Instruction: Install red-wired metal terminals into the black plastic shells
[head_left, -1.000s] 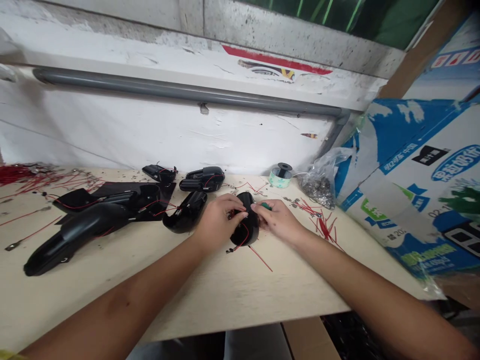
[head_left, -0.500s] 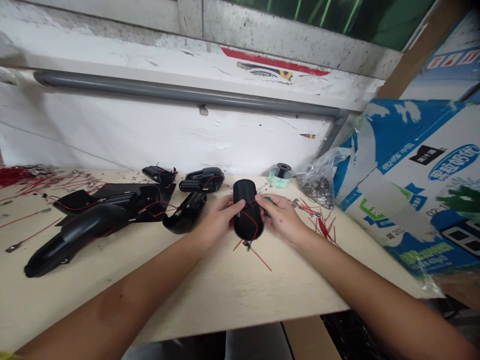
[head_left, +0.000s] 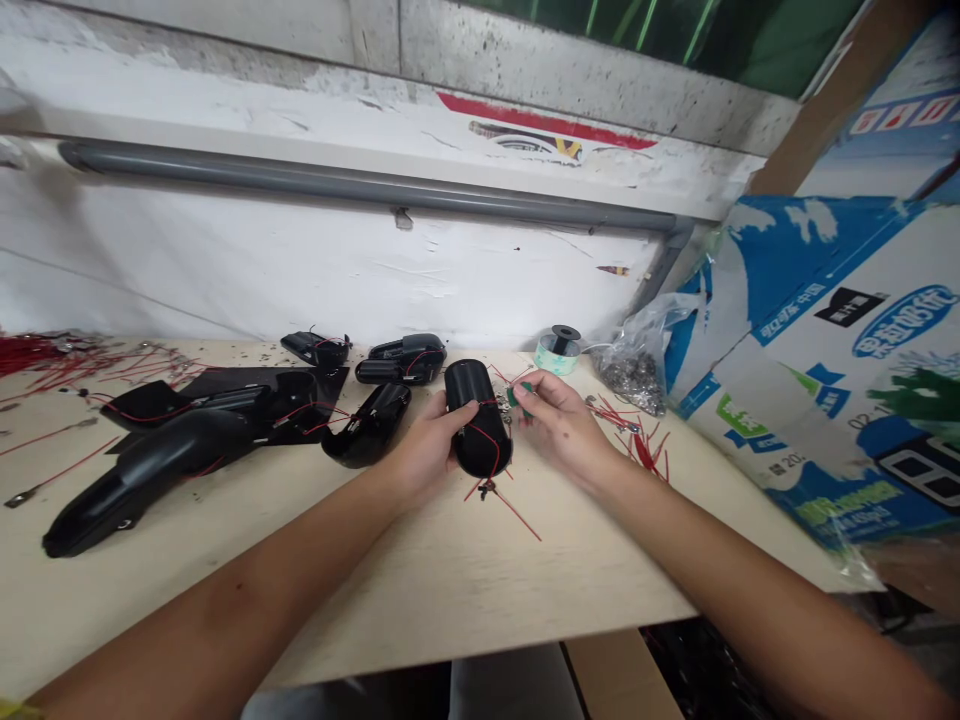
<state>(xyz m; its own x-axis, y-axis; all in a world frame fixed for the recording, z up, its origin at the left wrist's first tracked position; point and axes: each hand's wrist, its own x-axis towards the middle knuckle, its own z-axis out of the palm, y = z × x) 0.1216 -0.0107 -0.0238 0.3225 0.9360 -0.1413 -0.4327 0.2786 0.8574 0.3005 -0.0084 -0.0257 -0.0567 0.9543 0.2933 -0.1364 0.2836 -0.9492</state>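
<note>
A rounded black plastic housing (head_left: pixel 471 390) with a thin red wire (head_left: pixel 491 436) across its hollow lower part is gripped by my left hand (head_left: pixel 431 445), thumb on its face. Just right of it, my right hand (head_left: pixel 559 420) pinches a small green piece (head_left: pixel 523 400) between thumb and fingers, apart from the housing. Loose red wires with small metal ends (head_left: pixel 517 510) lie on the table below the housing.
More black housings (head_left: pixel 367 425) lie on the wooden table (head_left: pixel 360 600) at left, with a long black one (head_left: pixel 187 450) nearer. Red wires (head_left: pixel 37 355) pile far left. A tape roll (head_left: pixel 556 355), bag of metal parts (head_left: pixel 634 370) and blue-white carton (head_left: pixel 810 350) stand right.
My right hand has drawn away from the housing, showing more of the green piece. My left hand and the housing have shifted slightly left.
</note>
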